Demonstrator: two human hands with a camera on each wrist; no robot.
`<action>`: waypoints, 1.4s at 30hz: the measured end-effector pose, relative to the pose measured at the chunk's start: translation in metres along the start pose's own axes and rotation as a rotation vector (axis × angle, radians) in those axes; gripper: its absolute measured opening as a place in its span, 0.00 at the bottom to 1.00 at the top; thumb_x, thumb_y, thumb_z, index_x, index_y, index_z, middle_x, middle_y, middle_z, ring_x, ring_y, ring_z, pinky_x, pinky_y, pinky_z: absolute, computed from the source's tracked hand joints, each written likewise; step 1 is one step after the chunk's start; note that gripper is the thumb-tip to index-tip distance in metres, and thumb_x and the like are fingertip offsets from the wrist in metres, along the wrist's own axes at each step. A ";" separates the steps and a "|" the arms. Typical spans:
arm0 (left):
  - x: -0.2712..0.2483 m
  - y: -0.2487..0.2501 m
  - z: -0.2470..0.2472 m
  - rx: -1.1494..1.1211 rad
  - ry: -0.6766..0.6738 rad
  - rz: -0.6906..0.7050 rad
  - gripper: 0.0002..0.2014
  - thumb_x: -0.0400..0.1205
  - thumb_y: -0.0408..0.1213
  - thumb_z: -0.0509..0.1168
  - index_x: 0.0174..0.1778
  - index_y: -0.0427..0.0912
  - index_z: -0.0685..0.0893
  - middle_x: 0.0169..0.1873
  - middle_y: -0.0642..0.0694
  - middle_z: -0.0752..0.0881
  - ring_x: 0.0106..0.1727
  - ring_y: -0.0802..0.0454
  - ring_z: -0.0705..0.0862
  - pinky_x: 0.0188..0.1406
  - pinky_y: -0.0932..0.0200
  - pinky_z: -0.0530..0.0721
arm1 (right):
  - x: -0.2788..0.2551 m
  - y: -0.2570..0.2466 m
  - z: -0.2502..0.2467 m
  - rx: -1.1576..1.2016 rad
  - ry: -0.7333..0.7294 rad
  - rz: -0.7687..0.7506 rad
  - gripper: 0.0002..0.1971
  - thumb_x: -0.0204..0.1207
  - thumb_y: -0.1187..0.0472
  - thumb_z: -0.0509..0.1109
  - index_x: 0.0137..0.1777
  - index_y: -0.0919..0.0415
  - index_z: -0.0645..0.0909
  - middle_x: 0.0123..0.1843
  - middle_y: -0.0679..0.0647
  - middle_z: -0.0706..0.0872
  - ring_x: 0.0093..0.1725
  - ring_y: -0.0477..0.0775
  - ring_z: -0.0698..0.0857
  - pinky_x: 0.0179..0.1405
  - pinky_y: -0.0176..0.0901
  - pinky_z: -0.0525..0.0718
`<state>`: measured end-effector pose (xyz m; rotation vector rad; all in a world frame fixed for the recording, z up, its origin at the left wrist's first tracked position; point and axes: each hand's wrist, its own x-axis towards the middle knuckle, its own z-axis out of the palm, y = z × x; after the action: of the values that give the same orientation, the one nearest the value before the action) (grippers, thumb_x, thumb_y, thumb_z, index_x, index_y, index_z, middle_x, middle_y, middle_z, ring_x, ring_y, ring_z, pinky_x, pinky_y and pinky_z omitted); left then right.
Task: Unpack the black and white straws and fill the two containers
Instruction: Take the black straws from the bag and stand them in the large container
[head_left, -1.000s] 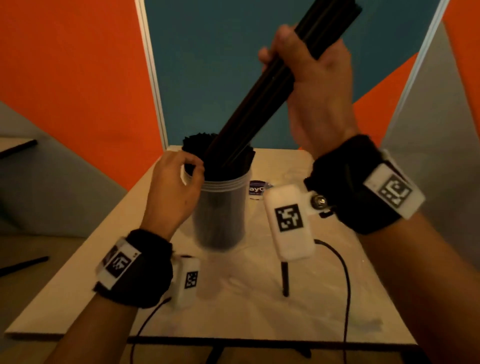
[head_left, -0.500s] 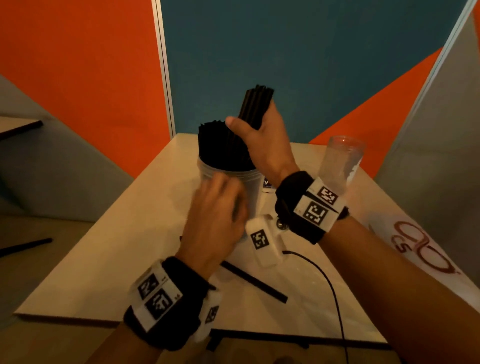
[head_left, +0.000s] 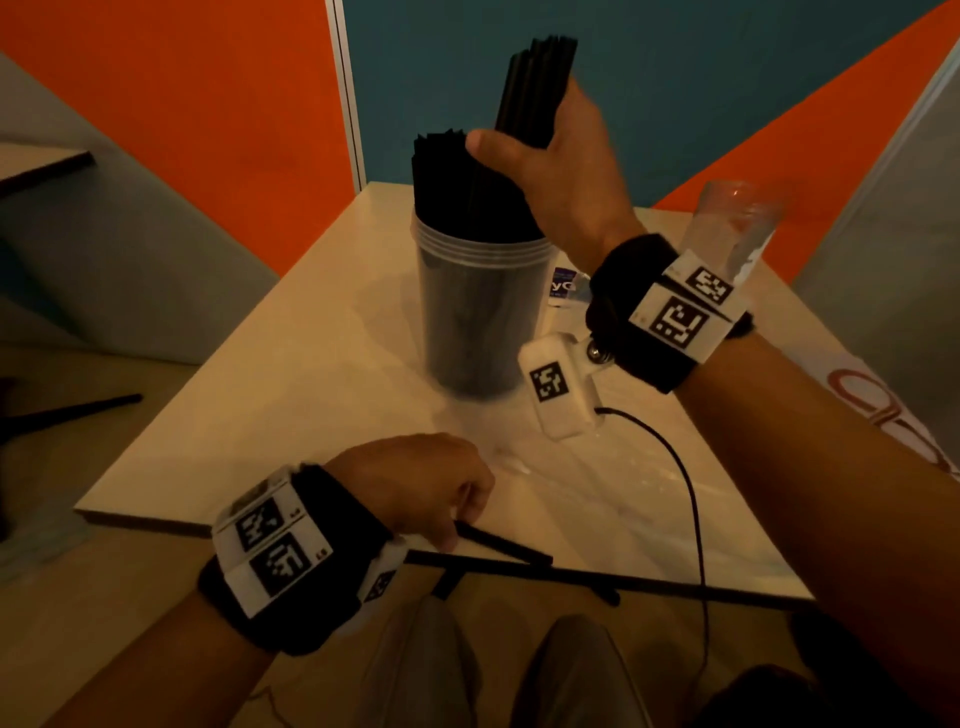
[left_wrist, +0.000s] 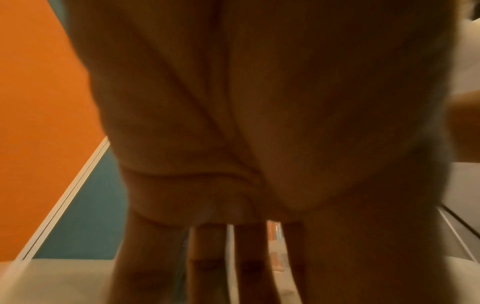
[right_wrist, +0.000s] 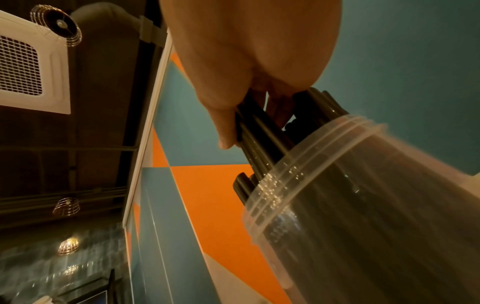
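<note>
A clear plastic container (head_left: 483, 322) stands mid-table, packed with black straws (head_left: 452, 176). My right hand (head_left: 545, 156) grips a bundle of black straws (head_left: 535, 88) whose lower ends stand inside that container. The right wrist view shows the same: right hand (right_wrist: 249, 115), bundle (right_wrist: 259, 135), container rim (right_wrist: 306, 164). A second clear container (head_left: 737, 228) stands empty at the back right. My left hand (head_left: 441, 499) is down at the table's front edge, where its fingertips and thumb pinch one end of a loose black straw (head_left: 504, 543). The left wrist view shows only palm and fingers (left_wrist: 249, 257) reaching down to the table.
A black cable (head_left: 691, 493) runs across the table from my right wrist. A blue label (head_left: 561, 286) lies behind the full container. Printed plastic wrap (head_left: 883, 405) lies at the right edge. The table's front edge (head_left: 675, 584) is close to my left hand. Another black straw (head_left: 78, 410) lies on the floor at left.
My right hand brought the tilted bundle down into the full container. My left hand let go of the container's rim and dropped to the loose straw at the front edge.
</note>
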<state>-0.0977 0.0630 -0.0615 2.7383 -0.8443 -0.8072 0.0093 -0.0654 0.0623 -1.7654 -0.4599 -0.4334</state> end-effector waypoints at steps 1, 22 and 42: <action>0.000 -0.002 0.000 -0.007 0.026 0.010 0.11 0.73 0.36 0.74 0.48 0.47 0.81 0.47 0.52 0.75 0.53 0.52 0.77 0.56 0.52 0.78 | 0.000 -0.001 0.000 0.001 0.001 0.000 0.27 0.73 0.60 0.75 0.70 0.65 0.71 0.63 0.54 0.82 0.64 0.50 0.82 0.65 0.45 0.82; -0.087 -0.028 -0.134 -0.543 1.261 0.158 0.13 0.84 0.30 0.62 0.46 0.58 0.83 0.40 0.55 0.86 0.46 0.52 0.87 0.54 0.59 0.84 | 0.004 -0.004 -0.014 0.054 -0.124 0.028 0.15 0.74 0.59 0.75 0.55 0.56 0.72 0.45 0.42 0.79 0.54 0.48 0.82 0.49 0.35 0.82; -0.034 0.007 -0.170 -0.723 1.585 0.350 0.07 0.82 0.32 0.67 0.54 0.38 0.81 0.41 0.50 0.83 0.45 0.54 0.87 0.45 0.55 0.88 | 0.004 0.000 -0.014 0.129 -0.134 0.025 0.14 0.75 0.61 0.74 0.58 0.60 0.76 0.53 0.50 0.85 0.57 0.51 0.86 0.57 0.43 0.85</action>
<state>-0.0323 0.0759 0.0991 1.6279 -0.4120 0.9059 0.0118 -0.0784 0.0675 -1.6790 -0.5476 -0.2624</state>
